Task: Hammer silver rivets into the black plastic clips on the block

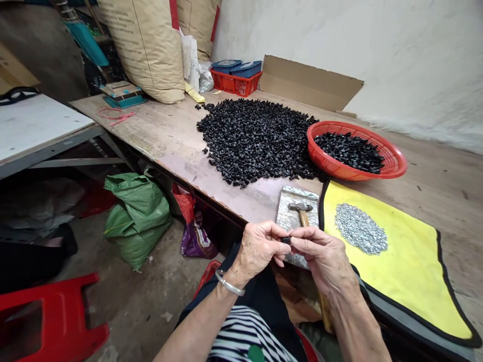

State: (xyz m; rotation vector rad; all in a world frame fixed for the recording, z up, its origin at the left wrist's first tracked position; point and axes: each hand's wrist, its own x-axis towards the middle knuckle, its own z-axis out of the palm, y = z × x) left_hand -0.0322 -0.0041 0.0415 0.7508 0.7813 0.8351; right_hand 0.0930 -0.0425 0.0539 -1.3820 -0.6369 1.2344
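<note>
My left hand [260,251] and my right hand [319,251] meet at the table's front edge, fingertips pinched together. Between them is a small black part [287,240], mostly covered by the fingers. Both hands grip it. Right behind them a hammer [301,207] with a wooden handle lies on a worn metal plate [290,193]. A large heap of small black parts [260,138] spreads over the table beyond. On a yellow mat [411,281] to the right lies a pile of tiny silvery metal pieces [360,229].
A red plastic basket [394,161] holding more black parts stands behind the mat. Further back are a red crate [241,86] with blue containers, large paper sacks [151,50] and a cardboard sheet [305,83]. A green sack [138,216] and a red stool [56,317] are on the floor.
</note>
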